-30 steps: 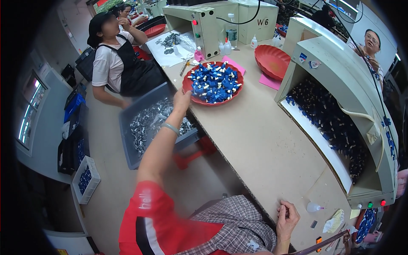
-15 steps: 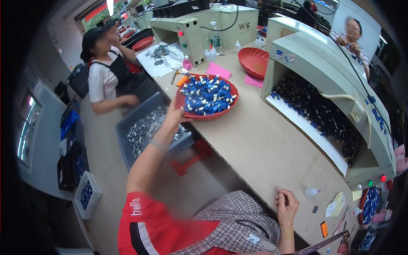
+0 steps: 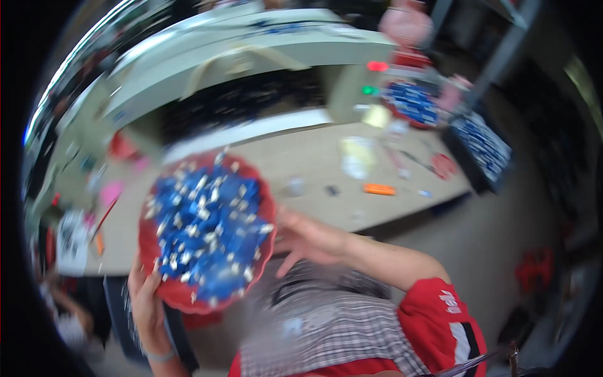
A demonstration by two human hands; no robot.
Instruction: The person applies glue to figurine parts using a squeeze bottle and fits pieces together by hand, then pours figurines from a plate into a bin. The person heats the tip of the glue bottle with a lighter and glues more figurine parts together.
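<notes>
Red bowl (image 3: 188, 300), round, heaped with small blue-and-silver parts (image 3: 204, 229), tilted, held at the table (image 3: 314, 207) edge, blurred

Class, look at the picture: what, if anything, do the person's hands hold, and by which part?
The left hand grips the red bowl of blue pieces by its lower rim. The right hand is open beside it, holding nothing.

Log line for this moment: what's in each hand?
left hand: grips rim of red bowl of blue parts | right hand: open, beside bowl | bowl: over table edge | view: blurred
</notes>
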